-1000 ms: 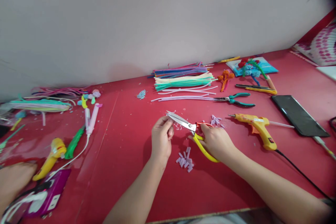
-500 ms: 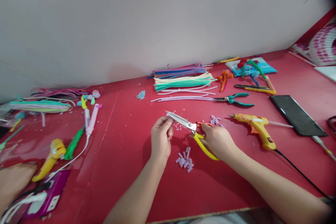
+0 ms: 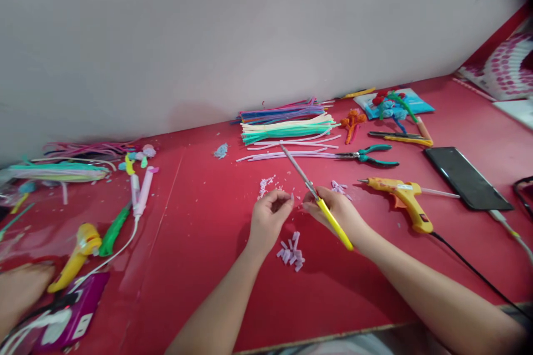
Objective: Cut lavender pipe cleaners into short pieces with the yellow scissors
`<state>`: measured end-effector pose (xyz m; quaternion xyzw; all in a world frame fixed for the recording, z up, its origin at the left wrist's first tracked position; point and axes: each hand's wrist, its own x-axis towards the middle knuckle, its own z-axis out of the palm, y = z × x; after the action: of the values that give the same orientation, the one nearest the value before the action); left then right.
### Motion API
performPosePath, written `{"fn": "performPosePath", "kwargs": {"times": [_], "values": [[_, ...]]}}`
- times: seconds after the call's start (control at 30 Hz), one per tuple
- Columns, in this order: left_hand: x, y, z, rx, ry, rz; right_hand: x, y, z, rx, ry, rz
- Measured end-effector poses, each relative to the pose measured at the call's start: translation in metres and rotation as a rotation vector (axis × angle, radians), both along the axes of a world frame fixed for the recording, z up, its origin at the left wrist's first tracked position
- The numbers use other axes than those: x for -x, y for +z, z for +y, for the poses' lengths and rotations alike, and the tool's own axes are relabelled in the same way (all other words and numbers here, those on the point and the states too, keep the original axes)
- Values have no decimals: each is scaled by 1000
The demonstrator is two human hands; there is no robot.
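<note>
My left hand [image 3: 270, 221] is closed in a pinch, thumb against forefinger. A tiny lilac piece of pipe cleaner [image 3: 292, 197] shows at its fingertips. My right hand [image 3: 339, 216] is wrapped round a pair of scissors [image 3: 328, 215] with a yellow handle; the blades point up and away, edge-on to me. Lilac fluff [image 3: 265, 186] is scattered just beyond my left hand. Nearer to me lies a pile of short lilac pieces [image 3: 291, 252]. A second small pile of lilac pieces [image 3: 340, 187] sits behind my right hand, partly hidden by it.
Bundles of pipe cleaners [image 3: 287, 127] lie along the wall, with pliers [image 3: 368, 155] in front. To the right are a yellow glue gun [image 3: 402, 194] and a phone [image 3: 466, 177]. On the left are another glue gun [image 3: 77, 255], a power strip [image 3: 89, 302] and another person's arm [image 3: 25, 294].
The scissors have come away from my left fingertips and turned upright, blades closer together. My left hand has moved right, nearer to my right hand, uncovering the lilac fluff.
</note>
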<state>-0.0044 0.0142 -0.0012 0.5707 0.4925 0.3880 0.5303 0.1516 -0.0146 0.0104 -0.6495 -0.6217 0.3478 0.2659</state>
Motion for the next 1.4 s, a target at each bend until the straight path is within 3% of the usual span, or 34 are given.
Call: {"fn": "performPosePath", "kwargs": {"times": [0.1,0.2,0.47,0.63,0.93,1.07,1.2,1.27,1.4], "values": [[-4,-1,-4,0,-105,13,1,7,0,14,-12,215],[-6,1,-8,15,-168,32,1,10,0,41,-12,298],[-5,4,-5,136,-175,-69,-3,1,0,55,-76,372],[-2,2,-2,264,-187,-175,-6,6,1,110,-36,392],[-4,4,-3,358,-254,-205,-2,7,-1,159,-8,382],[0,4,1,246,-172,-120,-13,12,1,118,-12,255],[5,3,7,-69,-89,100,-40,7,11,66,-129,-238],[5,0,8,-178,-70,175,-53,1,17,86,-145,-312],[5,-6,9,-190,-66,253,-69,-7,24,96,-170,-421]]}}
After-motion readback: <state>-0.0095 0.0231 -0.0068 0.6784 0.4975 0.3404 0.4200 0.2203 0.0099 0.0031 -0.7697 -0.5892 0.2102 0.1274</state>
